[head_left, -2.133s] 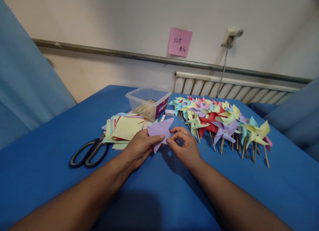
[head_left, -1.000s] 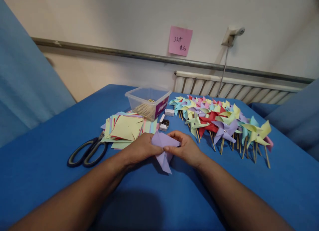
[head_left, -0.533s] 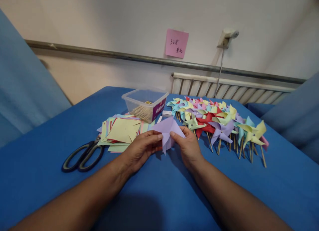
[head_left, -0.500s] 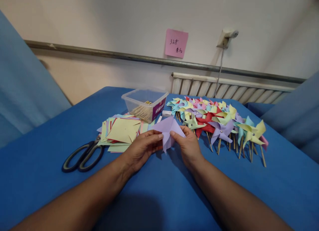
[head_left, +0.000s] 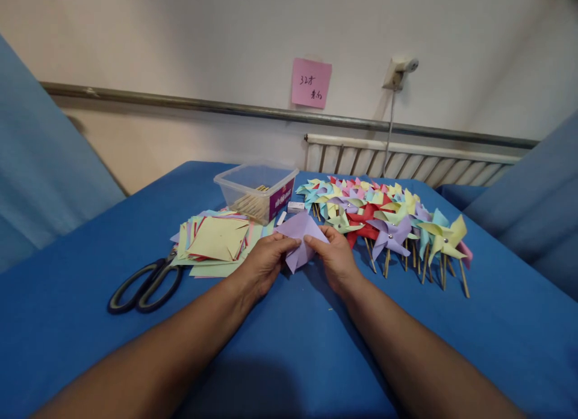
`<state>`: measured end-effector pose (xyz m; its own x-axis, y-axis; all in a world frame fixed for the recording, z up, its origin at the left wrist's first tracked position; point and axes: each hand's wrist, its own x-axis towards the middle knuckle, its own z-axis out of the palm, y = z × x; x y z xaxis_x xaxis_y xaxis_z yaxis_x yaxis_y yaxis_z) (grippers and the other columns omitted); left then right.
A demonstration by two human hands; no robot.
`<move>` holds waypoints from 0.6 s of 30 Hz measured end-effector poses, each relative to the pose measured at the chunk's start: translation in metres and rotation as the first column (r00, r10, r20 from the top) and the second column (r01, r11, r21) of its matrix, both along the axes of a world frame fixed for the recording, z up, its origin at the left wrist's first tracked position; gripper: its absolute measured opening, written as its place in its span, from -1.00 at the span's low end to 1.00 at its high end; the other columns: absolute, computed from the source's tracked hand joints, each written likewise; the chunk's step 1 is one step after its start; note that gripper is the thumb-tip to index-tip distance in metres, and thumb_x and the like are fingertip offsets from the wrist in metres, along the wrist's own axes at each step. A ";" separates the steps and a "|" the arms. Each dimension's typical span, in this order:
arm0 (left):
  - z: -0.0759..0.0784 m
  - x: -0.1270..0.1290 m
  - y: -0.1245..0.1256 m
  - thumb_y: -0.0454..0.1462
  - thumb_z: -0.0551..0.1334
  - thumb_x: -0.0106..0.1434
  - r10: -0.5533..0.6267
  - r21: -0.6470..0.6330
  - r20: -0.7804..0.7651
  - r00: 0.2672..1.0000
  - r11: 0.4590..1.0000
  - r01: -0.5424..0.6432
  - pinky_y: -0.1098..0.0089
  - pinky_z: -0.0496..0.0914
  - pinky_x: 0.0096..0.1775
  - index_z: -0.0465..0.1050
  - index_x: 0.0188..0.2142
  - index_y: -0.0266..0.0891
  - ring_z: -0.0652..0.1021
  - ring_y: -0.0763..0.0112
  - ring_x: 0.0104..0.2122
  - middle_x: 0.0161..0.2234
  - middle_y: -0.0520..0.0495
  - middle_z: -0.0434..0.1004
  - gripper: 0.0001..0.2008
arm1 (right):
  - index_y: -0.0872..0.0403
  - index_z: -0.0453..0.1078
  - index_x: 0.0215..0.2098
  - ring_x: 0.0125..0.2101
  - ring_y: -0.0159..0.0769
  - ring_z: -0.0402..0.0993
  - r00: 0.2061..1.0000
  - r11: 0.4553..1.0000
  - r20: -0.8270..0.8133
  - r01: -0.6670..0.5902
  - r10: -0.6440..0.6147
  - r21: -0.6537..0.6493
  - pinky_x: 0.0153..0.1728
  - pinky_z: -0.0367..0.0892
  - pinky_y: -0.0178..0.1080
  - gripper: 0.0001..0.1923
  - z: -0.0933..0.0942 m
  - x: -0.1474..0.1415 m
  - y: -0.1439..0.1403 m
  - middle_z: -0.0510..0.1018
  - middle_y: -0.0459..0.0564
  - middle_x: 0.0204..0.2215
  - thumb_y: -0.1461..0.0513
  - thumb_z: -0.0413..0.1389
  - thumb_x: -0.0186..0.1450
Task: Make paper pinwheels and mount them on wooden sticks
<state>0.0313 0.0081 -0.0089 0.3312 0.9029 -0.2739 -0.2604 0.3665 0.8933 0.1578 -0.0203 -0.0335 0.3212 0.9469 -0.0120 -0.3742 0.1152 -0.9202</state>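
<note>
**Purple paper pinched between both hands**

Purple paper (head_left: 298,238) sits just above the blue table (head_left: 289,347), partly folded. Going big to small: a heap of pinwheels (head_left: 383,217) on the right, a stack of paper squares (head_left: 214,241) on the left, a plastic box (head_left: 256,189) behind, scissors (head_left: 144,283). Left hand (head_left: 264,263) and right hand (head_left: 335,259) each grip an edge of it.

sticks (head_left: 253,203): blurred in tub (head_left: 235,184) | note (head_left: 311,83): writing unreadable | scissors (head_left: 144,285): blades under paper stack (head_left: 212,241)
</note>
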 end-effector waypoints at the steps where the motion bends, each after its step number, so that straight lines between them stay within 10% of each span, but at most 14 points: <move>1: 0.001 -0.001 0.002 -0.40 0.35 -0.04 0.003 -0.025 0.015 1.000 1.000 -0.003 0.45 0.37 -0.50 0.37 -0.57 -0.31 0.46 0.46 -0.59 -0.62 0.02 0.43 -0.84 | 0.10 0.36 -0.27 -0.46 -0.35 0.44 1.000 1.000 0.028 -0.001 0.000 0.027 -0.39 0.35 -0.28 -0.65 0.000 0.001 0.000 0.53 -0.08 -0.42 0.18 0.29 0.00; 5: 0.008 -0.015 0.012 -0.48 0.27 0.04 0.036 -0.199 0.122 0.992 0.980 -0.011 0.38 0.49 -0.36 0.50 -0.27 -0.37 0.57 0.35 -0.47 -0.40 -0.12 0.60 -0.78 | -0.01 0.24 0.07 -0.08 -0.18 0.43 0.916 0.969 0.384 0.017 -0.115 0.248 -0.12 0.37 -0.13 -0.44 0.002 0.001 -0.006 0.44 0.05 -0.02 0.31 0.16 0.08; 9: 0.018 -0.032 0.017 -0.52 0.23 0.08 0.067 -0.227 0.195 0.978 0.974 -0.022 0.38 0.52 -0.31 0.47 -0.13 -0.36 0.60 0.33 -0.41 -0.34 -0.13 0.63 -0.67 | -0.13 0.26 0.10 0.21 -0.12 0.11 0.607 0.897 0.738 -0.092 -0.294 0.432 0.13 0.17 -0.01 -0.33 0.009 -0.004 -0.018 0.11 -0.01 0.23 0.46 0.06 0.05; 14: 0.023 -0.035 0.011 -0.54 0.18 0.11 -0.024 -0.200 0.274 0.962 0.976 0.081 0.38 0.52 -0.24 0.43 -0.04 -0.39 0.61 0.29 -0.28 -0.18 -0.19 0.61 -0.61 | -0.11 0.38 -0.04 0.26 -0.06 0.00 0.396 0.876 0.857 -0.212 -0.329 0.434 0.17 0.08 0.06 -0.50 0.010 -0.009 -0.025 -0.01 -0.06 0.27 0.44 0.11 0.10; 18: 0.018 -0.032 0.007 -0.52 0.22 0.09 -0.016 -0.206 0.254 0.967 0.976 0.070 0.39 0.51 -0.25 0.44 -0.05 -0.37 0.60 0.30 -0.29 -0.18 -0.18 0.60 -0.61 | -0.10 0.46 -0.19 0.22 -0.03 0.05 0.382 0.868 0.858 -0.221 -0.342 0.445 0.15 0.07 0.08 -0.72 0.010 -0.007 -0.023 0.10 -0.06 0.23 0.31 0.21 0.13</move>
